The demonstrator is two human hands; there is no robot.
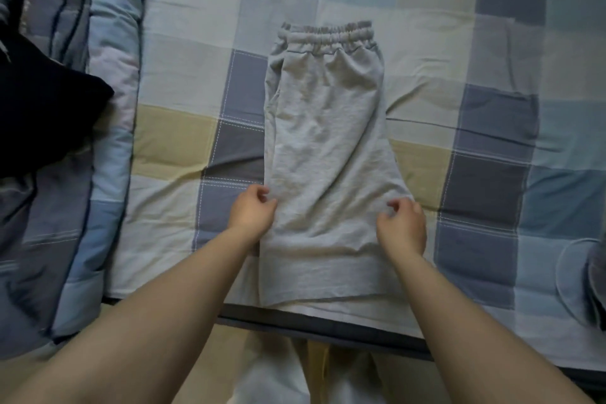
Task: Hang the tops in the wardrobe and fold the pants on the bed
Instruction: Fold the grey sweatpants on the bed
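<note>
Light grey shorts (328,141) lie folded lengthwise on the checked bed sheet (183,82), elastic waistband at the far end, hem near the bed's front edge. My left hand (252,211) pinches the left edge of the fabric a little above the hem. My right hand (401,223) pinches the right edge at about the same height. Both forearms reach in from below.
A folded checked quilt (108,108) runs along the left side, with a dark garment (42,115) piled on it. A round whitish object (580,275) sits at the right edge. The bed's front edge (328,328) is just below the hem.
</note>
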